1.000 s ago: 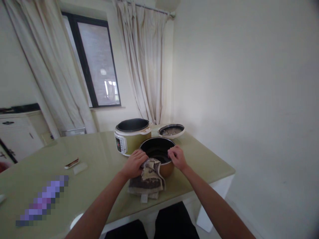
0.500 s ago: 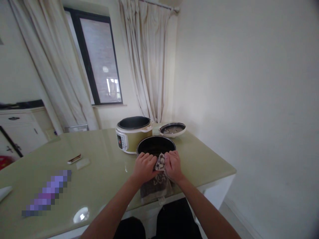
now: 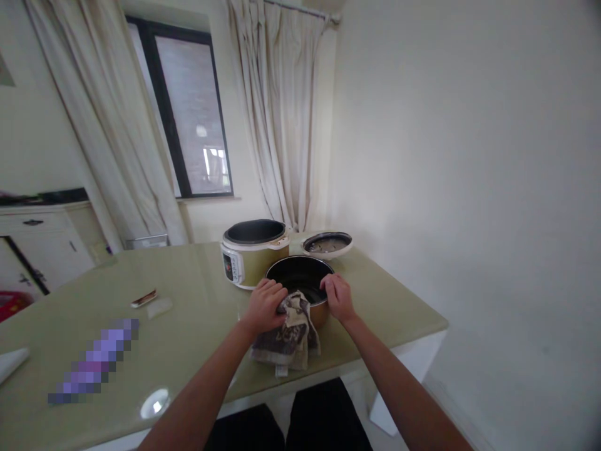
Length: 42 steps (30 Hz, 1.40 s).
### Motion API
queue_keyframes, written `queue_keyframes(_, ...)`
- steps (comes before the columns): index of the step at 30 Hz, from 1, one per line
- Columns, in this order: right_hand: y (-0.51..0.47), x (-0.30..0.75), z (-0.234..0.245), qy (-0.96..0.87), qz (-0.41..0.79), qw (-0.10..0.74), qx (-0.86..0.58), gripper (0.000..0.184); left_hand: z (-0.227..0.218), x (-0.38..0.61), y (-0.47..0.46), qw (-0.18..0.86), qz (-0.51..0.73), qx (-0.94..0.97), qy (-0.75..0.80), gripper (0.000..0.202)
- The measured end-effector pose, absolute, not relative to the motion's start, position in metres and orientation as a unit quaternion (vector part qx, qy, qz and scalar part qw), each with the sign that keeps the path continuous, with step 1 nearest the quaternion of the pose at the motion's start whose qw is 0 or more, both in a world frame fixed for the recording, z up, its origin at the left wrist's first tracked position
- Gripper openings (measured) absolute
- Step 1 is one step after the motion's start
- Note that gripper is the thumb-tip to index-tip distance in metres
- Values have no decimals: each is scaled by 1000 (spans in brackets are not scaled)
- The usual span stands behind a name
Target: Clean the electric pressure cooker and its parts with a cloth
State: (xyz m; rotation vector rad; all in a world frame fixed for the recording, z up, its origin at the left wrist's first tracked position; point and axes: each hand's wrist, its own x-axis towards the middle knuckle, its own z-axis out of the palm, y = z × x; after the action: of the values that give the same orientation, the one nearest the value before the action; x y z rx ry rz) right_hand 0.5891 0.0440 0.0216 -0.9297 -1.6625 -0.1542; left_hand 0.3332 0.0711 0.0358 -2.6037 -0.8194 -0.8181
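Observation:
A dark-lined inner pot [image 3: 319, 315] with a brown outside stands near the table's front edge. My left hand [image 3: 266, 305] is closed on a grey and cream patterned cloth [image 3: 291, 335], which drapes over the pot's near left rim and hangs down its side. On the pot's right rim my right hand [image 3: 339, 295] is closed, with the thumb and fingers pinching the edge. Just behind the pot sits a green and white electric cooker [image 3: 256, 260] with its top open. The cooker's round lid [image 3: 327, 246] lies upturned to the right of it.
The pale green table [image 3: 201, 338] has its right corner near the wall. To the left lie a small brown and white object [image 3: 144, 299], a whitish pad [image 3: 159, 307] and a blurred purple item [image 3: 96, 363]. A curtained window [image 3: 192, 113] is behind.
My hands have moved apart. The right one has let go of the cloth and taken the pot's right rim, while the left keeps the cloth, which now hangs more to the left.

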Motion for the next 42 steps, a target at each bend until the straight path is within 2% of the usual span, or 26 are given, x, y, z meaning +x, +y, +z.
queue_keyframes(4,26,566,12,-700,-120,563,-423,35,32,359,53,211,-280,-882,-315,23)
queue_keyframes(8,17,556,11,-692,-85,581,-421,32,31,372,40,253,-295,-864,-321,31)
queue_keyframes(12,25,570,16,-696,-33,576,-427,27,34,356,49,231,-288,-891,-263,33)
queue_keyframes(18,58,599,21,-693,-3,594,-408,46,44,323,84,131,-271,-926,-229,20)
queue_keyframes(21,62,604,24,-704,-15,587,-400,50,47,326,88,126,-251,-927,-249,21)
queue_keyframes(27,32,581,19,-764,-126,473,-420,45,46,363,63,158,-230,-904,-323,30)
queue_keyframes(29,23,572,17,-768,-151,462,-417,42,46,379,52,173,-230,-888,-359,35)
queue_keyframes(34,24,577,18,-770,-89,492,-397,43,45,386,46,189,-236,-889,-344,40)
queue_keyframes(38,41,592,21,-748,-23,540,-386,48,44,354,67,168,-242,-917,-270,29)
queue_keyframes(42,59,606,25,-737,-16,559,-379,55,45,327,87,125,-272,-924,-239,21)
